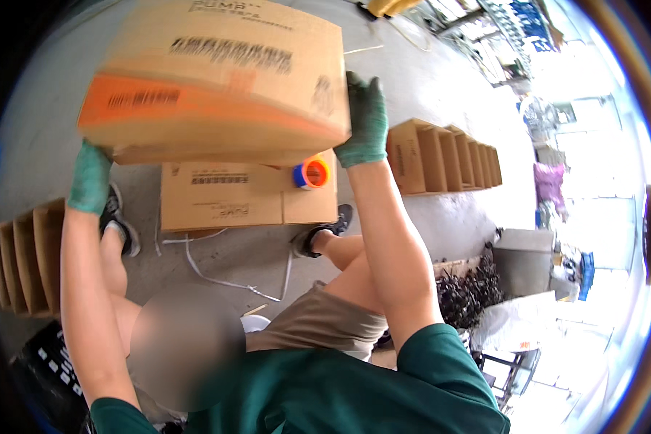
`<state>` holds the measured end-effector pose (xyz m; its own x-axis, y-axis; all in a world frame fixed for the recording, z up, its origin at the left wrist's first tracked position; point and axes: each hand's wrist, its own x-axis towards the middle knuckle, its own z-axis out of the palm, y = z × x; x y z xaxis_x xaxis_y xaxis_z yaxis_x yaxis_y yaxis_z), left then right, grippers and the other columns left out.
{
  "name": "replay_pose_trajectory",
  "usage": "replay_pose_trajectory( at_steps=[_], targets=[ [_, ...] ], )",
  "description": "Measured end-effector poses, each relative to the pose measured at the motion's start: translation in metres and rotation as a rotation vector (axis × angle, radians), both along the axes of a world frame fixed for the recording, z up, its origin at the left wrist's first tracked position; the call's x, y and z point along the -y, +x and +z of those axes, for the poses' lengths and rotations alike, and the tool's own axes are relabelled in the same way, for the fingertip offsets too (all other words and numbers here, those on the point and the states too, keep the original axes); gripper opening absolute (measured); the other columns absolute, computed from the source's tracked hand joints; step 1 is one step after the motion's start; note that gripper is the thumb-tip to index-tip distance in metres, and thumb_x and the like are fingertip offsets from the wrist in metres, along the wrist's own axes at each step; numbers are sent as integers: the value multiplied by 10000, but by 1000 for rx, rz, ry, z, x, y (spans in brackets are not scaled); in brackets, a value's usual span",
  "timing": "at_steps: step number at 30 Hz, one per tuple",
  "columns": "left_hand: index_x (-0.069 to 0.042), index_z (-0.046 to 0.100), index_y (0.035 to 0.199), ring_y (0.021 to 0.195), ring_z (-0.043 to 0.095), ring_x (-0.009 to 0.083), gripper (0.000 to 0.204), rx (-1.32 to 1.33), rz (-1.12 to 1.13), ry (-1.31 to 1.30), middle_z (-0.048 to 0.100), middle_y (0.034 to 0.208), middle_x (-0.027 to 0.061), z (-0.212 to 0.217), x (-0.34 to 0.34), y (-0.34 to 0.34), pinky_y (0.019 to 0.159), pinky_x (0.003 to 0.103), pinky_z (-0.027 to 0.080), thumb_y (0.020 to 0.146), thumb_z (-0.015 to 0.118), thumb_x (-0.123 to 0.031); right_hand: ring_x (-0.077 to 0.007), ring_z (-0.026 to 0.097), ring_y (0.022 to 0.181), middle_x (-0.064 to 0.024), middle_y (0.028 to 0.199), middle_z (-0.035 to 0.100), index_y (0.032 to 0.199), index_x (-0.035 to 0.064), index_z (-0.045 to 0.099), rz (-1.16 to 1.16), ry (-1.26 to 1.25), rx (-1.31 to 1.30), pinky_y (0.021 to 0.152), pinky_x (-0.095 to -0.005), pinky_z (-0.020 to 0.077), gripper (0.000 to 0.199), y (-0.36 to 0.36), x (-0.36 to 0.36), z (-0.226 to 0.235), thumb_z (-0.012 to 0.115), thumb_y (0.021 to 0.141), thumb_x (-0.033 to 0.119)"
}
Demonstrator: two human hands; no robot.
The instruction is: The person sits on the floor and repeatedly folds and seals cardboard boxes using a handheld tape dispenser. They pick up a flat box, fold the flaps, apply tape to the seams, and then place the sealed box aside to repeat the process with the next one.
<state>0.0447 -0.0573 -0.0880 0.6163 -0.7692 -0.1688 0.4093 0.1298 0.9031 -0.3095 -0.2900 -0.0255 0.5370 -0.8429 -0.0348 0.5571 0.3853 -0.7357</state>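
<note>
— Where is the big cardboard box (217,79)?

— Up in the air, held between two gloved hands above the concrete floor (427,79). It tilts a little, and an orange band of tape runs along its lower edge.

— How do the hands sit on it?

— The left hand (90,177) is under the lower left corner, fingers curled beneath the edge. The right hand (365,119) presses flat against the right side, fingers (369,94) stretched upward along the cardboard. Both wear green gloves and both bear the box.

— What lies below?

— A second, closed cardboard box (246,195) rests on the floor directly under the lifted one. A roll of tape (312,173), orange with a blue rim, stands on its right top corner. Loose white strapping (224,278) trails on the floor just in front of it.

— Anything else around?

— A row of open cartons (441,155) stands to the right, another row (22,253) to the left. A dark heap of small parts (466,289) sits lower right.
</note>
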Motion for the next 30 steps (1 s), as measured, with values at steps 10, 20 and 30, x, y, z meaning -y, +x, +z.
replay_pose_trajectory(
  at_steps=[10,20,30],
  targets=[
    [-90,332,1526,1410,363,250,706,120,-29,-204,378,1538,113,41,31,-62,1171,450,298,1011,413,-566,-318,568,1217,-143,1323,602,1349,83,543,214,274,-476,1002,-611,446,642,-100,12,37,510,946,581],
    [-122,393,1493,1378,418,249,694,-15,-141,-225,431,1512,103,40,82,-98,1134,468,370,986,472,-589,-370,617,1044,-160,1088,660,1170,55,659,-120,-1395,-1663,943,-409,517,729,-247,41,-13,938,514,207],
    [-148,538,1393,1286,499,195,479,171,-186,133,537,1424,28,21,68,-89,1046,386,446,1011,539,-435,-388,616,1124,-237,1237,588,1362,52,471,-863,800,-854,900,-541,579,475,-348,70,-145,607,973,288]
  ],
)
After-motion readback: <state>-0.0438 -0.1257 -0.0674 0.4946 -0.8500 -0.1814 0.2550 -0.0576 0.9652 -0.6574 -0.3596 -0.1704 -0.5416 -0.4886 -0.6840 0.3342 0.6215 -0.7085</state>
